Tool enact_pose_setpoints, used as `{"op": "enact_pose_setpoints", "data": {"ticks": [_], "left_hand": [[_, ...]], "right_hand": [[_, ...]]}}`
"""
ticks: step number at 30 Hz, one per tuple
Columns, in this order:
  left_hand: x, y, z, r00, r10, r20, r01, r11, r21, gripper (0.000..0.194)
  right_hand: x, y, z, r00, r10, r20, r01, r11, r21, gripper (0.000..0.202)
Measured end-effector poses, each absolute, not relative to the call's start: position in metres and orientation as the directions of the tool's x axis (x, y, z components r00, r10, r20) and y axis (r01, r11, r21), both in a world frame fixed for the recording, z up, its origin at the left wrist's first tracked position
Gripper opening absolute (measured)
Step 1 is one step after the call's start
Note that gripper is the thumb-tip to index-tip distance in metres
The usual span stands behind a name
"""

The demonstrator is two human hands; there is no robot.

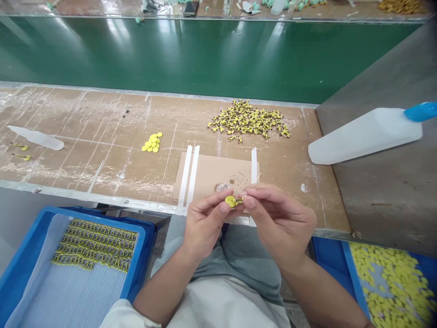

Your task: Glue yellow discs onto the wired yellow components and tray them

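Between thumb and finger, my left hand [206,218] pinches a small round yellow disc [230,201] with dark marks on it. From the right, my right hand [282,218] pinches a small dark and yellow piece [239,200] against the disc's edge; whether the two are joined I cannot tell. Both hands are closed, over the near edge of a cardboard sheet [218,166] taped to the bench. Just beyond the fingers sits a small clear dish [222,187], partly hidden. Dark spots mark the cardboard beside it.
Farther back lie a heap of small yellow-and-dark pieces [249,119] and a pile of yellow discs [152,142]. A white bottle with a blue cap [365,135] leans at right. Blue trays, one with rows of pieces [99,243], one with yellow discs [392,282], flank my lap.
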State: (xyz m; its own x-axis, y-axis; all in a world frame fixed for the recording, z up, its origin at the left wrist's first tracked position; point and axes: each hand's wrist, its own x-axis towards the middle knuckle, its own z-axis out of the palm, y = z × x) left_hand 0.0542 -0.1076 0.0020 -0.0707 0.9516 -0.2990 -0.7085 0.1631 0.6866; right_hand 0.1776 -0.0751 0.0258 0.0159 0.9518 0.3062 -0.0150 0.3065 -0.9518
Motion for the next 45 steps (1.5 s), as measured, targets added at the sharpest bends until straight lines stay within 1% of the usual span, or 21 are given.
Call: {"op": "enact_pose_setpoints", "data": {"ticks": [8, 18, 24, 31, 42, 45], "left_hand": [[0.0547, -0.1069, 0.0035, -0.055, 0.960, -0.274, -0.720, 0.152, 0.677, 0.021], [0.0543, -0.1085, 0.0000, -0.038, 0.960, -0.278, -0.725, 0.165, 0.669, 0.020], [0.0531, -0.1083, 0.0028, -0.043, 0.960, -0.277, -0.730, 0.159, 0.665, 0.020], [0.0540, -0.1073, 0.0018, -0.033, 0.967, -0.254, -0.742, 0.147, 0.654, 0.018], [0.0554, -0.1078, 0.0009, -0.033, 0.970, -0.242, -0.743, 0.138, 0.654, 0.018], [0.0552, -0.1079, 0.0006, -0.034, 0.969, -0.244, -0.744, 0.138, 0.654, 0.018]], "right_hand": [[0.1775, -0.0745, 0.0265, 0.017, 0.939, 0.343, -0.003, 0.343, -0.939, 0.017], [0.1796, -0.0747, 0.0241, 0.016, 0.942, 0.334, -0.005, 0.334, -0.942, 0.020], [0.1792, -0.0750, 0.0272, 0.022, 0.942, 0.334, 0.013, 0.334, -0.943, 0.016], [0.1808, -0.0755, 0.0269, 0.028, 0.945, 0.325, 0.023, 0.324, -0.946, 0.018], [0.1808, -0.0742, 0.0268, 0.023, 0.932, 0.362, 0.068, 0.360, -0.931, 0.017], [0.1805, -0.0736, 0.0273, 0.013, 0.927, 0.376, 0.063, 0.374, -0.925, 0.019]]}}
